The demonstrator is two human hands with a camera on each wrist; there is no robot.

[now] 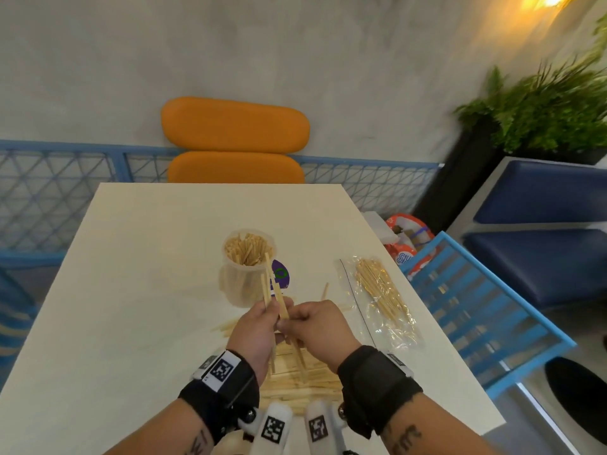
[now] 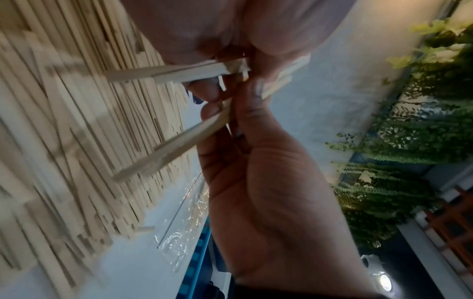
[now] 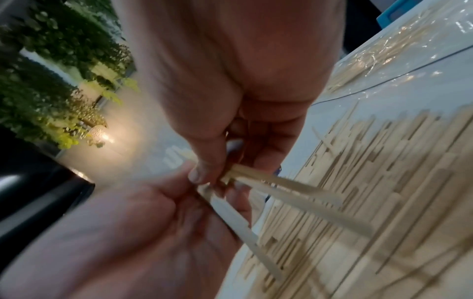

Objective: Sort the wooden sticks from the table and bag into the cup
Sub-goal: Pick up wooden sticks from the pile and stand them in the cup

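Note:
A clear plastic cup (image 1: 248, 257) stands mid-table, packed with wooden sticks. A clear bag (image 1: 381, 297) of thin sticks lies to its right. A wide pile of loose sticks (image 1: 295, 379) covers the table near me, under both hands. My left hand (image 1: 272, 310) pinches a few flat sticks (image 1: 274, 284) that point up towards the cup. My right hand (image 1: 292, 320) touches it and pinches other sticks (image 1: 299, 356) that slant down. In the wrist views the left thumb (image 2: 256, 91) clamps sticks (image 2: 179, 145), and the right thumb (image 3: 202, 174) clamps sticks (image 3: 294, 192).
A purple sticker or card (image 1: 281, 274) lies just right of the cup. An orange chair (image 1: 235, 139) stands beyond the white table (image 1: 147, 241). A blue slatted chair (image 1: 476, 310) sits close to the table's right edge, and a plant (image 1: 542, 110) is at the far right.

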